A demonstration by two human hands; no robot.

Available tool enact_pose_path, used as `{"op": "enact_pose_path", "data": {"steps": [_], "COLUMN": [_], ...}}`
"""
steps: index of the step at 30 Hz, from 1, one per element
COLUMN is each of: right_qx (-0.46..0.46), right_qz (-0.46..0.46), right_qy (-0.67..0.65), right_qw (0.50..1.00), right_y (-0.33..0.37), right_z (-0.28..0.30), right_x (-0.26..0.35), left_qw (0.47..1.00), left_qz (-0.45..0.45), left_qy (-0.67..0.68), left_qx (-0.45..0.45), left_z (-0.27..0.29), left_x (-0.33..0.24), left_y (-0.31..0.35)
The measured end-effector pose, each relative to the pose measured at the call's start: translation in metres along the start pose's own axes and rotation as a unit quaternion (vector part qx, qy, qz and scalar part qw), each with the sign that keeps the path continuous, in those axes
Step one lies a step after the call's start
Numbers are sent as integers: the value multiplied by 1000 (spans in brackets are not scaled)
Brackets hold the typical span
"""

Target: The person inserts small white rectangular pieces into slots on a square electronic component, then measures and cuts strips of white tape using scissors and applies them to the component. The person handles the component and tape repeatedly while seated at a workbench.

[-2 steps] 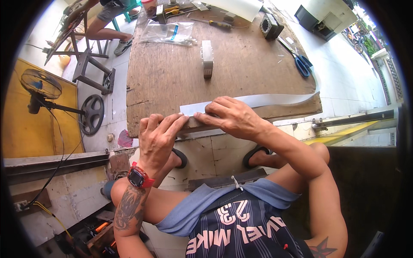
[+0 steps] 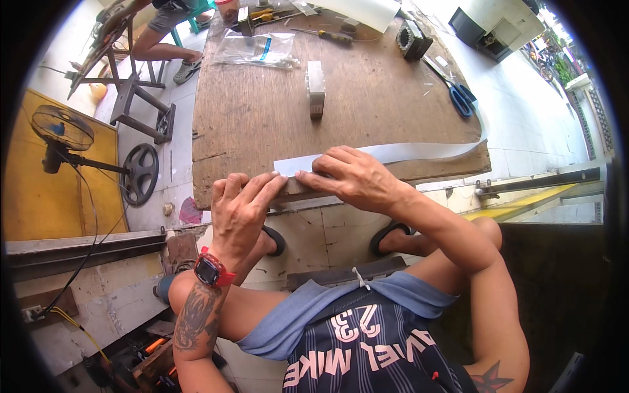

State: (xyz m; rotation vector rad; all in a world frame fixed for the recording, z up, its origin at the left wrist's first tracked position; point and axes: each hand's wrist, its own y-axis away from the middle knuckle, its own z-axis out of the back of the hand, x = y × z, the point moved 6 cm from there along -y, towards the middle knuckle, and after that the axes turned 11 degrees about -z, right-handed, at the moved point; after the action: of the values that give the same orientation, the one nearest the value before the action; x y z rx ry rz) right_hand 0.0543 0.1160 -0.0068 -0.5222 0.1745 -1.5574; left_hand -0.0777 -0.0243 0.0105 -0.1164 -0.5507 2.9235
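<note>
A long, translucent white strip (image 2: pixel 419 152) lies along the near edge of the wooden table, and its right part curls back at the table's right edge. At the strip's near left corner, my left hand (image 2: pixel 241 204) has its fingers closed together, thumb and index tips on the strip's edge. My right hand (image 2: pixel 357 177) is just to the right, fingers bent and closed over the strip, with its thumb tip near the left one. Some of the fingertips and whatever lies beneath them are hidden. Beyond the hands, a narrow metal block (image 2: pixel 316 88) rests on the table.
On the wooden table (image 2: pixel 255 124) are blue-handled scissors (image 2: pixel 461 99), a dark toothed metal block (image 2: pixel 413 40), a clear plastic bag (image 2: pixel 255 50), a screwdriver (image 2: pixel 334 37) and a white roll (image 2: pixel 367 12). A fan (image 2: pixel 62 131) stands left. Another person's leg (image 2: pixel 157 46) shows at far left.
</note>
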Motion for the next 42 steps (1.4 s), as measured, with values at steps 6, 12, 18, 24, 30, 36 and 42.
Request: {"op": "enact_pose_path", "data": {"steps": [6,12,18,24,30,36,42], "right_qx": [30,33,-33,-21,-10,-22,-16], "right_qz": [-7,-18,-61,-41,-20,40,25], "right_qy": [8,47,21,10,35,44,26], "right_qw": [999,998,997,999,999,998,999], "right_y": [-5,-8,-17,-33,-22,-8,-6], "right_z": [0,-2,-5,-21,-5,8,4], "right_x": [2,6,9,17,8,1,-4], "left_qw": [1000,999,999,996,995,997,998], "left_qz": [11,41,7,-91,-66,-48,-28], "left_qy": [-19,-6,7,9,53,55,47], "left_qx": [14,-2,-34,-18,-51,-37,-28], "left_z": [0,-9,-15,-20,-22,-22,-20], "left_x": [-2,4,-8,-6,4,2,-2], "left_y": [1,11,27,20,9,8,7]}}
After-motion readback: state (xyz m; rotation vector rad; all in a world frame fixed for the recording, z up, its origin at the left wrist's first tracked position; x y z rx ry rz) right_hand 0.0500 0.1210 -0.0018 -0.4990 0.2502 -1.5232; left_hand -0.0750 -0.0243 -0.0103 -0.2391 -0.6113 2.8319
